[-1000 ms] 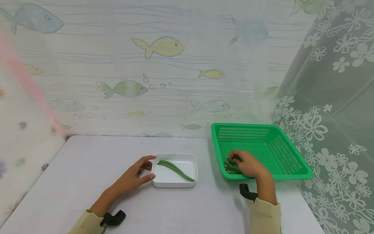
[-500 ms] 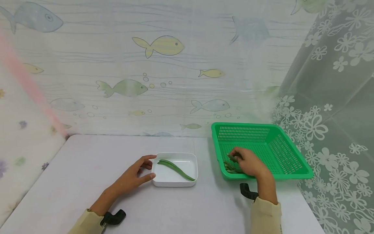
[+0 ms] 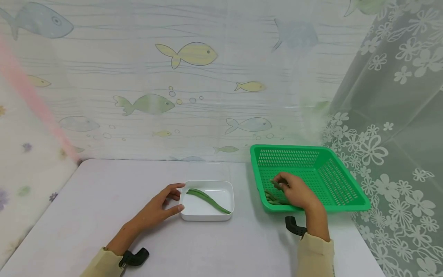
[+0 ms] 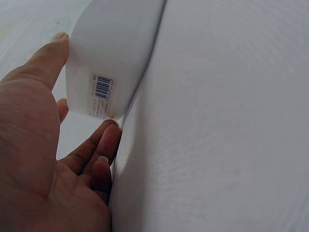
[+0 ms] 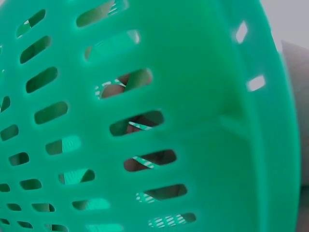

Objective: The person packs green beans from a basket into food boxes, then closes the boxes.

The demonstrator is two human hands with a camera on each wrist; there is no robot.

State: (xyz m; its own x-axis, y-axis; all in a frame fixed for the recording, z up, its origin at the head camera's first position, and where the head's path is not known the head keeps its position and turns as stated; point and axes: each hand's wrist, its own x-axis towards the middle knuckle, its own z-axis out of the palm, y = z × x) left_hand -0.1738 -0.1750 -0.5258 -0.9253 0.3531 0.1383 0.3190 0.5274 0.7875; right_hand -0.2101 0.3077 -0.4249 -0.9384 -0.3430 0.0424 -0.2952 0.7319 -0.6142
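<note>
In the head view my left hand [image 3: 157,209] rests at the left end of a white rectangular dish [image 3: 207,220]. Its thumb and forefinger touch the dish near two corners, and the other fingers are loosely bent. Green beans [image 3: 207,201] lie slantwise in the dish. My right hand [image 3: 295,190] reaches into a green slotted plastic basket [image 3: 332,209] and pinches a green bean [image 3: 275,184] between thumb and fingers. Below that hand, more green beans [image 3: 272,198] lie in the basket's near left corner. The basket wall hides most of the right hand in the right wrist view.
A white cloth covers the table [image 3: 207,250]. Behind it hangs a fish-patterned sheet [image 3: 138,69]; at the right is a sheer flowered curtain [image 3: 398,154]. A barcode label [image 4: 102,94] sits on the dish's side. Black wrist mounts [image 3: 135,257] are worn on both arms.
My right hand has risen slightly and shifted a little away inside the basket, lifting the pinched green bean off the others. The left hand and the dish stay in place.
</note>
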